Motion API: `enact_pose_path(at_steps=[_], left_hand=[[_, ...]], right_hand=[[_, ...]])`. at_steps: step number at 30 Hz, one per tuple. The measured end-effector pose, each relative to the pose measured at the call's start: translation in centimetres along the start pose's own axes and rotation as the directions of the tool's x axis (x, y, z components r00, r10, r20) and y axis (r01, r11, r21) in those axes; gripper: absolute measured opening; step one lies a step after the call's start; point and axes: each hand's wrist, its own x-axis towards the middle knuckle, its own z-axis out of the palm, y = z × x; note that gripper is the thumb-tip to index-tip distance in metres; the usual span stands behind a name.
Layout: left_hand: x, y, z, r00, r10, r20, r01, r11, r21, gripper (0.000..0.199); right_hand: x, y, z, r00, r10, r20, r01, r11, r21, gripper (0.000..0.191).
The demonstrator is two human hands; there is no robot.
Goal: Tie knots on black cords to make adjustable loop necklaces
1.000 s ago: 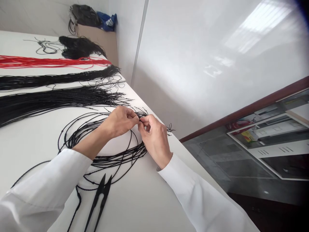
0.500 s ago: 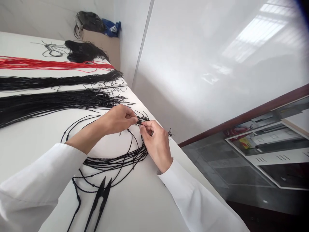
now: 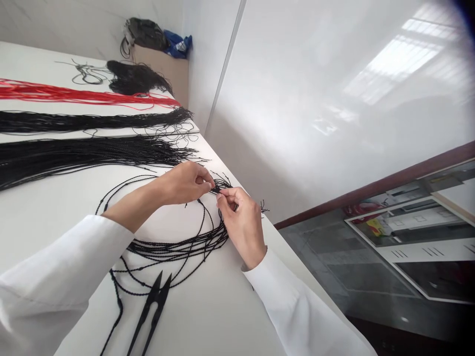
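Thumb and fingers pinched, my left hand grips a black cord near the table's far edge. My right hand pinches the same bit of cord just beside it, its other fingers curled in. The exact spot between the fingertips is small and partly covered. Looped black braided cords with small knots lie beneath and around both hands. Frayed cord ends stick out behind the fingertips. Closer to me, a pair of black thread snips rests on the table with its blades apart.
Long bundles of black cord and red cord stretch across the white table at left. A tangled black heap lies farther back. Beyond stands a cardboard box with a dark bag on it. A glossy white panel rises past the table edge.
The view has shifted slightly, moving the background a little to the right. Both hands keep their pinch on the cord, with only a small shift of the fingertips.
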Motion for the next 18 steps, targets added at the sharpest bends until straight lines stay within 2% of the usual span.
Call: enact_pose_path(at_steps=[11,18], left_hand=[[0.07,0.55,0.22,1.000,-0.029,-0.009,0.029,0.997,0.065,0.012],[0.19,0.35,0.34,0.999,0.026,-0.020,-0.021,0.976,0.218,0.016]], right_hand=[[-0.09,0.06,0.06,0.999,-0.050,-0.013,0.049,0.997,-0.059,0.009],[-0.08,0.16,0.08,0.998,-0.065,-0.011,0.064,0.995,-0.072,0.007]])
